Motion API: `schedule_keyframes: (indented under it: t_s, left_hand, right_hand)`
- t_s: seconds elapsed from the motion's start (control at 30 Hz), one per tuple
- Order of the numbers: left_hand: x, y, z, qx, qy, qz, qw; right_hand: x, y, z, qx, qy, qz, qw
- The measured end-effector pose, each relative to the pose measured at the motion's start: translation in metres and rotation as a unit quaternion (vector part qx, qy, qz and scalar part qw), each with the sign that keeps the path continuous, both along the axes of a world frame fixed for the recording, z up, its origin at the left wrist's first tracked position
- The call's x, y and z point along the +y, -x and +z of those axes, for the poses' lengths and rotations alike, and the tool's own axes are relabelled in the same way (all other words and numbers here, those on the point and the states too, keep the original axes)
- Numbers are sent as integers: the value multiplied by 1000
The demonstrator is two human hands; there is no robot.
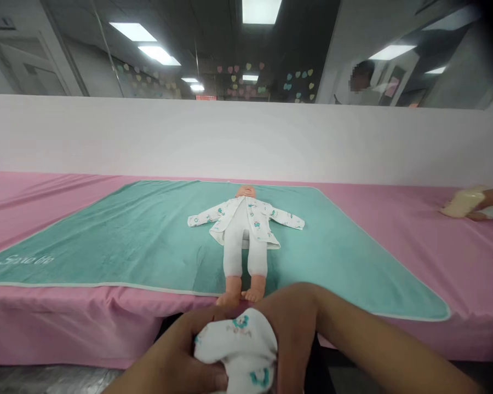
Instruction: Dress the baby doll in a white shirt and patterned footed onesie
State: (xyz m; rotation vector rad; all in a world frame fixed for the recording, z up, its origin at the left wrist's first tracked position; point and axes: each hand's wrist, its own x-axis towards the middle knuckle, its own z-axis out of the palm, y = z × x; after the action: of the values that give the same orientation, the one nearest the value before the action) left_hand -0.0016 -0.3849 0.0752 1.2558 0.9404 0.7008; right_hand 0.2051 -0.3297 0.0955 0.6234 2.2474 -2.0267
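Observation:
Close to me, at the bottom of the view, my left hand [189, 350] grips a bunched white baby garment [246, 336] with green prints. My right hand [293, 328] is closed on the other side of the same garment; some of its fingers are hidden behind the cloth. The garment is folded up, so its exact kind does not show. Just beyond my hands a baby doll [245, 235] lies on its back with its feet towards me. It wears white leggings [233, 257] and an unfastened white jacket [263, 221] with similar prints, its sleeves spread sideways.
A teal blanket [139, 241] lies under the doll on a pink sheet [378, 219]. At the right edge is a cream object [464, 201] against a partly visible arm. A white wall [213, 137] runs behind, below reflective glass showing a person [361, 82].

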Motion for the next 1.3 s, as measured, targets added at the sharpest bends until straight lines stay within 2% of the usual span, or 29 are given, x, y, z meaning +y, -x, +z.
schedule_keyframes:
  t_s: [0.07,0.17,0.23,0.3,0.43,0.5,0.57,0.67,0.73,0.77,0.8,0.87,0.93,1.0,1.07,1.2,1.3]
  left_hand:
    - [1,8,13,-11,10,3,1000]
    - [5,6,22,-63,36,52,996]
    - [10,-2,21,-101,54,102,988]
    - [16,-11,15,-144,74,124,979]
    - [26,-20,2,-223,117,77,965]
    - [30,-20,0,-225,134,43,964]
    - [33,-17,4,-185,126,-3,974]
    - [37,-9,19,-41,44,-106,993]
    - [39,-4,31,78,-19,-176,981]
    - [40,-2,36,120,-44,-191,973]
    - [42,0,41,141,-64,-188,970]
    - [44,0,47,120,-88,-136,980]
    - [45,-3,51,70,-85,-82,990]
    - [44,-9,54,52,-76,-72,993]
    - [41,-18,58,86,-91,-98,987]
    - [33,-30,74,223,-195,-115,948]
    - [30,-29,84,300,-237,-130,915]
  right_hand:
    - [7,1,13,-3,10,-17,1000]
    - [13,5,13,62,40,-168,983]
    - [11,11,-2,138,66,-271,950]
    - [6,18,-21,195,75,-350,913]
    - [-6,25,-49,247,90,-448,855]
    - [-10,23,-54,280,122,-446,841]
    - [-12,17,-57,326,154,-416,835]
    - [-12,10,-59,371,172,-379,830]
    - [-12,6,-57,367,168,-376,834]
    - [-13,4,-56,358,162,-374,840]
    - [-14,3,-53,346,153,-369,849]
    - [-16,1,-46,313,127,-341,877]
    - [-19,-2,-38,265,113,-282,915]
    - [-18,-5,-33,228,115,-208,944]
    - [-16,-9,-31,236,117,-169,950]
    - [-14,-15,-23,279,122,-198,932]
    - [-25,-14,-10,194,68,-183,961]
